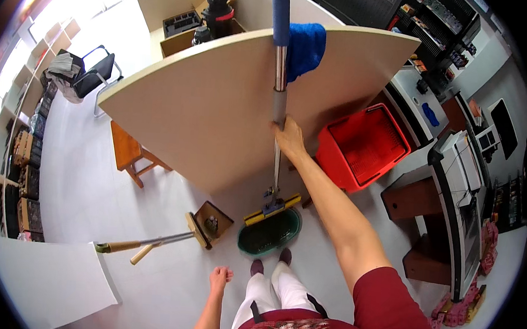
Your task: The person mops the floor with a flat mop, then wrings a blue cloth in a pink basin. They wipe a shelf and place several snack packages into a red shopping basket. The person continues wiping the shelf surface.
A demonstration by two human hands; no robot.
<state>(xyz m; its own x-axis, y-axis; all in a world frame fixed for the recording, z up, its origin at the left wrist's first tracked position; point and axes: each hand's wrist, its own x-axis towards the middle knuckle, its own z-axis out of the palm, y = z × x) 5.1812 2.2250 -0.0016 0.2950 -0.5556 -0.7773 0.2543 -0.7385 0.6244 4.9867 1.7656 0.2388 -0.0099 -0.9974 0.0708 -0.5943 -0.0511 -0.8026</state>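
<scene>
My right hand [288, 136] is wrapped around the metal pole of a squeeze mop [279, 107], with the arm stretched forward. The mop stands nearly upright, and its blue upper grip runs out past the top of the view. Its yellow-edged head [272, 210] is over the rim of a dark green oval basin [296, 229] on the floor before my feet. The basin's inside looks dark; whether it holds water I cannot tell. Low beside my left leg hangs my left hand [221, 277], fingers curled and nothing visible in them.
A broom [165, 239] and a dustpan [213, 222] with some debris lie left of the basin. Ahead stands a beige table or panel [194, 116] with a blue cloth [306, 50] over its edge. A red shopping basket [362, 147] sits right, a wooden stool [130, 151] left.
</scene>
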